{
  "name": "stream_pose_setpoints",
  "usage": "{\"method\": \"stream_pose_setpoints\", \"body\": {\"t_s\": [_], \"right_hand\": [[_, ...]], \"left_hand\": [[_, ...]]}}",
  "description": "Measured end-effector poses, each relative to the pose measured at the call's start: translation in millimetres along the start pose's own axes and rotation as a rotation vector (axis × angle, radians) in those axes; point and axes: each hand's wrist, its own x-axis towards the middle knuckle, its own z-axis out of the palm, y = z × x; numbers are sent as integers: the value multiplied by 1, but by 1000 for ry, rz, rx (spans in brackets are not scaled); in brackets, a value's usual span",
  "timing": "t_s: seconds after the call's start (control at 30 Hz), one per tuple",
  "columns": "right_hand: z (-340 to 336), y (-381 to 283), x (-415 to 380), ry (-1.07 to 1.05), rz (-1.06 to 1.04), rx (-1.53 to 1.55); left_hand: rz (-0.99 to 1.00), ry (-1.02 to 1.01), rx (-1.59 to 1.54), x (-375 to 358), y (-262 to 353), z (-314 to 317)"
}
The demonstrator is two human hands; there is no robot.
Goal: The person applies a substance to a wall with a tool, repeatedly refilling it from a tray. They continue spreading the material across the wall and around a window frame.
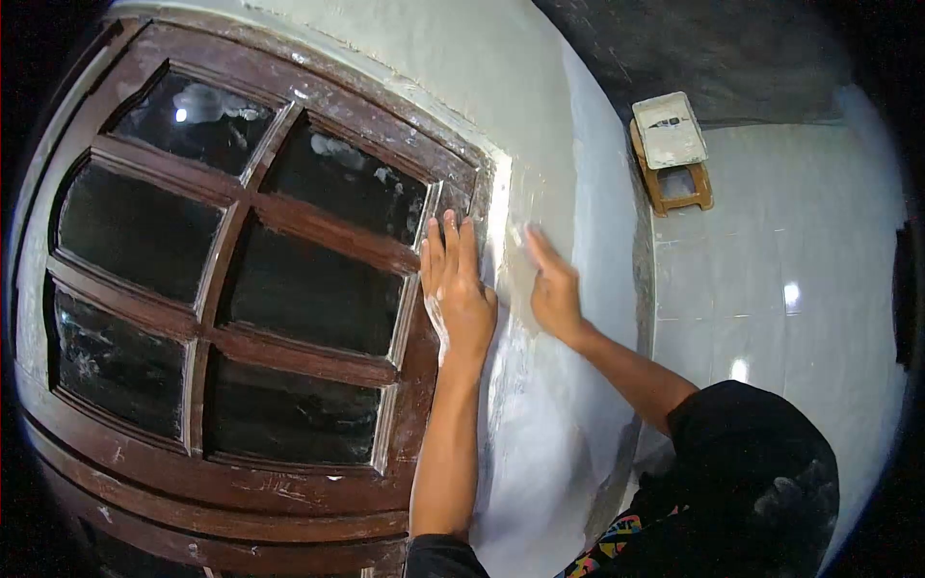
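My left hand (461, 303) lies flat with fingers stretched out on the edge of the brown wooden door (412, 433), beside its glass panes. White smears mark the outer side of this hand. To its right, my right hand (556, 297) is at the pale wall (530, 385), near the white strip along the door frame (500, 197). Its index finger points forward and the other fingers are curled in. The fingertips are smeared by motion, and a small whitish thing at them is too blurred to name.
A brown plastic stool (682, 195) stands on the white tiled floor (742, 260) at the upper right. On it sits a whitish tray (672, 144) with a small dark tool (665, 123) in it. A dark wall (713, 58) rises behind.
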Motion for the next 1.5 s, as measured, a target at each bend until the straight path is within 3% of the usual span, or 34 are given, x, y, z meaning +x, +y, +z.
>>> {"method": "stream_pose_setpoints", "body": {"t_s": [0.13, 0.27, 0.5, 0.57, 0.7, 0.77, 0.97, 1.07, 1.17, 1.23, 1.33, 1.5], "right_hand": [[-2, -17, -75, -161, -106, -82], [-44, -46, -113, -434, -65, -16], [-24, 42, 47, 69, 148, -31], [-10, 77, 78, 146, 48, -61], [7, 99, 61, 37, 13, -89], [4, 84, 21, 9, -15, -94], [-53, -2, -113, -372, -1, -24], [-61, -18, -104, -369, 14, 96], [-45, -3, -38, -174, -43, -17], [-27, 8, 4, -19, 69, 56], [-4, 22, 13, 7, 66, 62], [-30, -7, -87, -266, 9, -4]], "left_hand": [[-6, 26, -44, 2, 2, 1], [2, 12, -7, 2, 0, 1], [-1, 34, -5, 4, 2, 4], [3, 35, -1, 4, 0, 6], [8, 37, -4, 4, 0, 6], [11, 39, -1, 5, -2, 8], [5, 6, 2, 3, 0, 5], [3, 5, -3, 6, 1, 5], [-6, 4, 1, 4, 2, 4], [0, 4, 10, 3, 1, 6], [7, 14, 13, 4, 0, 7], [-6, 12, -9, 5, 2, 5]]}}
